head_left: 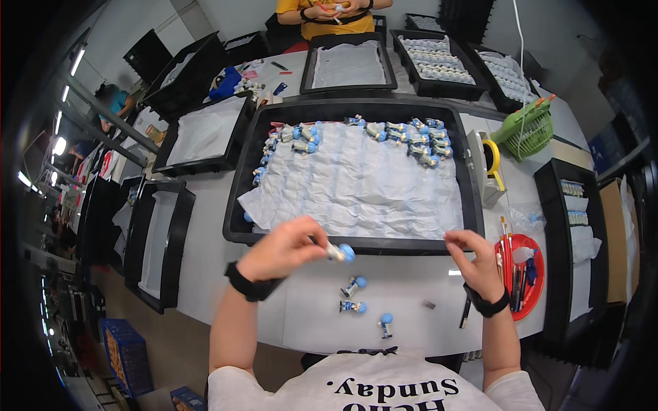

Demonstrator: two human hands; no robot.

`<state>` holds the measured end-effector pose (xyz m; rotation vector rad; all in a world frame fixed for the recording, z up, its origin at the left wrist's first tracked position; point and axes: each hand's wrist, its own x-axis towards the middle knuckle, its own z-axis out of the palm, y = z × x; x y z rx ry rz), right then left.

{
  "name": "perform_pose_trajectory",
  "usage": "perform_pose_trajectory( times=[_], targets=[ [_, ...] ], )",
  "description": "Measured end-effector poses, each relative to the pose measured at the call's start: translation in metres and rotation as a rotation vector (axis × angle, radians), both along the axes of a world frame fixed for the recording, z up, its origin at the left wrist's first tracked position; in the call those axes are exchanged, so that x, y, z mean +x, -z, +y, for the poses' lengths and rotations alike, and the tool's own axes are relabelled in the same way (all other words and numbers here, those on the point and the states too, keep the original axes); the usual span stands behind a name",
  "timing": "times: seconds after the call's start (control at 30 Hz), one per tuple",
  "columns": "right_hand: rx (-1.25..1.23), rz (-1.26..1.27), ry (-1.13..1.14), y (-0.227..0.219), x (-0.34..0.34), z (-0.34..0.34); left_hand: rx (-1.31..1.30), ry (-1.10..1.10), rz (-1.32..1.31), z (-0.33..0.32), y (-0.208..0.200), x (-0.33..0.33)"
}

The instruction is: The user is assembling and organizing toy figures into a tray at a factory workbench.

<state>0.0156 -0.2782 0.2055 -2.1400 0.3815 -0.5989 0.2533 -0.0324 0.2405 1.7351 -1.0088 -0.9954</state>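
My left hand pinches a small figurine with a blue head and pale body, held over the front edge of the large black tray. My right hand is at the tray's front right corner, index finger and thumb apart, with nothing visible between them. On the white table between my forearms lie three more figurines: one tilted, one on its side and one nearer me. Inside the tray, crumpled white paper carries several blue-headed figurines along its far and left sides.
A red basket of brushes and tools stands at right, near a tape dispenser and a green fan. Black trays line both sides and the back. Across the table, a person in a yellow shirt handles something small.
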Motion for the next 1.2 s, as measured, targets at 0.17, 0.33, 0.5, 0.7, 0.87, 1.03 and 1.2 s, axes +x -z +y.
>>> perform_pose_trajectory(
  times=[0.17, 0.33, 0.5, 0.7, 0.87, 1.03, 1.2],
  targets=[
    [-0.086, 0.033, -0.03, -0.012, 0.066, -0.069, 0.119, 0.423, -0.127, -0.044, 0.086, -0.087],
    [-0.362, 0.311, -0.059, 0.031, 0.124, -0.119, 0.273, 0.491, -0.293, -0.044, 0.14, -0.105],
    [-0.522, 0.323, -0.095, 0.071, 0.173, -0.136, 0.307, 0.542, -0.422, -0.037, 0.107, -0.081],
    [-0.718, 0.48, -0.078, 0.083, 0.204, -0.135, -0.044, 0.238, -0.555, -0.084, 0.019, 0.053],
    [-0.824, 0.4, -0.046, 0.092, 0.206, -0.131, 0.439, 0.084, -1.025, -0.121, 0.062, 0.168],
    [-0.817, 0.456, -0.107, 0.083, 0.207, -0.127, 0.524, 0.18, -1.293, -0.143, 0.108, 0.214],
    [-0.907, 0.392, -0.183, 0.081, 0.208, -0.139, 0.816, 0.273, -1.181, -0.173, 0.121, 0.227]
  ],
)
